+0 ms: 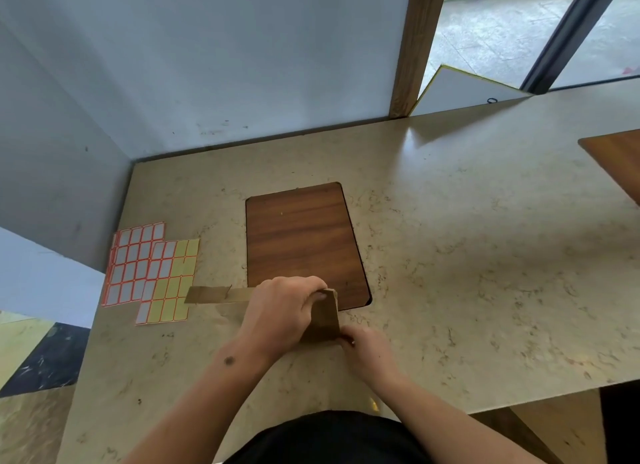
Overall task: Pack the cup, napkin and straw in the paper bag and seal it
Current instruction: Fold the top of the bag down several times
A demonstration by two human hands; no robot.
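I am seeing the brown paper bag (pixel 322 316) lying at the dark wooden inset panel's (pixel 301 241) near edge, the red-bordered label sheets (pixel 149 273) lying to its left on the beige marble-patterned table (pixel 485 273).

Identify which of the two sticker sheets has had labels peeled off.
The nearer sheet, overlapping the other: yellow backing shows where labels are gone. The farther sheet looks full of white labels.

Left hand (pixel 282 313) covers much of the paper bag (pixel 323 319), its contents unseen; right hand (pixel 367 351) fingers (pixel 346 339) tucked behind bag's near corner, grip unclear; second wooden board (pixel 616 160) cut by right edge; print on sticker sheets (pixel 149 273) too small to read.
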